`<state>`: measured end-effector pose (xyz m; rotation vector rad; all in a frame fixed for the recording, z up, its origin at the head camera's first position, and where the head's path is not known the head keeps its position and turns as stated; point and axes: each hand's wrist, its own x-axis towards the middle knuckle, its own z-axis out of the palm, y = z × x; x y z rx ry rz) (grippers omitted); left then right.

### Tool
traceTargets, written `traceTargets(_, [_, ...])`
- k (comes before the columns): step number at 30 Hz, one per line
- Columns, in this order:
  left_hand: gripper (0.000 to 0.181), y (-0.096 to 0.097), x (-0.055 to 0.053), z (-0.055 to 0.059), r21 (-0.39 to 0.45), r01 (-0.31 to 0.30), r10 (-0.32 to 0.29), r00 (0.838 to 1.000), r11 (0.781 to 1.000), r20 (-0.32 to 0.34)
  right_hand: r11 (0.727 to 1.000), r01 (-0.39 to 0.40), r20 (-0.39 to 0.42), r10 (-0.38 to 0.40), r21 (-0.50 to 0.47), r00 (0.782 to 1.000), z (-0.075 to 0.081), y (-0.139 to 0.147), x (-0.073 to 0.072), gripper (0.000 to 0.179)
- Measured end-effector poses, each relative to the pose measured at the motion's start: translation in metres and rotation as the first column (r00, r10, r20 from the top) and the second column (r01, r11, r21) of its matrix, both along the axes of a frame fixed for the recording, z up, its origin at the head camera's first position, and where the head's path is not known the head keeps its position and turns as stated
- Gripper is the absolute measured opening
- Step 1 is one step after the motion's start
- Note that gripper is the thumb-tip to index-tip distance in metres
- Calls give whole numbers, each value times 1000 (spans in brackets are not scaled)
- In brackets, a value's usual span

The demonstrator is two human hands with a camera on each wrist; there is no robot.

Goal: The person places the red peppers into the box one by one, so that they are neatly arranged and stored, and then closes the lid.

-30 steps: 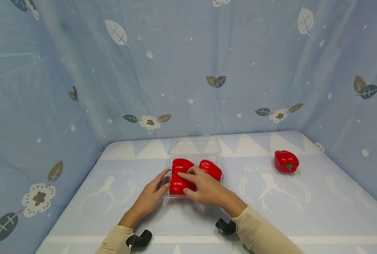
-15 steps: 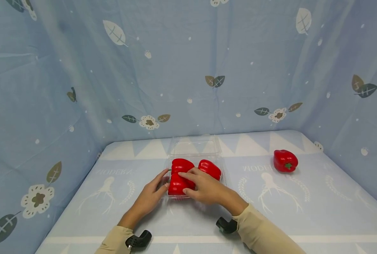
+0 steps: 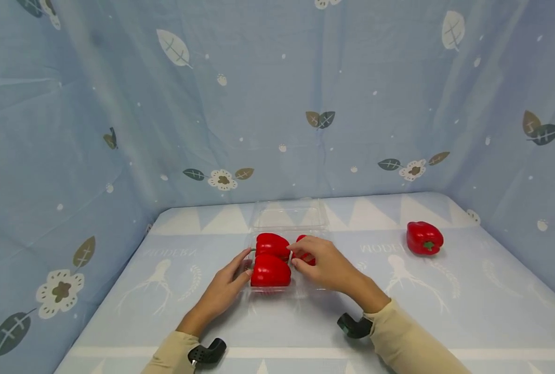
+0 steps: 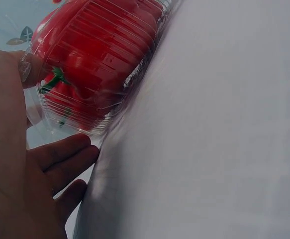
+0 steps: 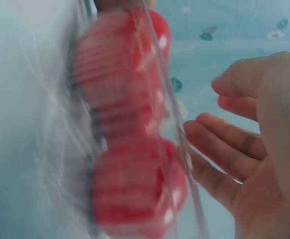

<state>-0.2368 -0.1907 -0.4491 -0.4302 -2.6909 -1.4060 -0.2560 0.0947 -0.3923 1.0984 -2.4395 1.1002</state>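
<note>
A clear plastic clamshell box (image 3: 321, 284) sits in mid-table, with three red bell peppers in it. Of these, the front left pepper (image 3: 270, 271) and the back left pepper (image 3: 272, 245) lie close together. Most of the right pepper (image 3: 309, 258) is hidden behind my right hand (image 3: 329, 265), which hovers over the box with loosely bent fingers and holds nothing. At the box's left side my left hand (image 3: 223, 288) touches the wall, thumb at the rim; in the left wrist view its other fingers (image 4: 67, 152) are extended below. A green stem (image 4: 55, 79) shows through the plastic.
The raised clear lid (image 3: 289, 213) stands behind the box. Another red bell pepper (image 3: 424, 238) lies at the right rear of the cloth-covered table (image 3: 277, 358). Patterned blue curtains (image 3: 277, 104) enclose the back and sides. The right wrist view is blurred.
My right hand has let go of the front left pepper and moved right, across the right pepper. The left hand stays at the box's left side.
</note>
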Motion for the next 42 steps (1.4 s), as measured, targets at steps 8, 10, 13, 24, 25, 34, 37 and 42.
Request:
traceTargets(8, [56, 3, -2, -3, -15, 5, -5, 1000, 1000, -1, 989, 87, -41, -92, -116, 995, 1, 34, -5, 23])
traceTargets(10, [56, 3, -2, -2, -15, -2, 2, 1000, 1000, -8, 988, 107, -40, -112, -113, 993, 1, 40, -5, 24])
traceTargets(13, [56, 3, -2, -2, -17, -5, 5, 1000, 1000, -12, 986, 134, -52, -140, -102, 989, 1, 49, -7, 25])
traceTargets(24, [56, 2, -1, -4, -13, -7, 7, 1000, 1000, -3, 952, 295, -110, -303, -82, 947, -7, 94, -20, 25])
traceTargets(25, [56, 2, -1, -5, -14, -7, 7, 1000, 1000, -6, 947, 311, -112, -318, -79, 941, -8, 98, -21, 26])
traceTargets(34, [55, 2, -2, -5, -19, -12, 11, 1000, 1000, -6, 891, 447, -94, -453, -74, 887, -6, 135, -28, 27])
traceTargets(37, [56, 1, -2, -5, -16, -14, 14, 1000, 1000, -6, 866, 491, -85, -498, -93, 863, -1, 149, -27, 27])
traceTargets(42, [56, 0, -2, -3, -9, -16, 16, 1000, 1000, -3, 815, 568, -79, -578, -116, 812, 5, 171, -25, 28])
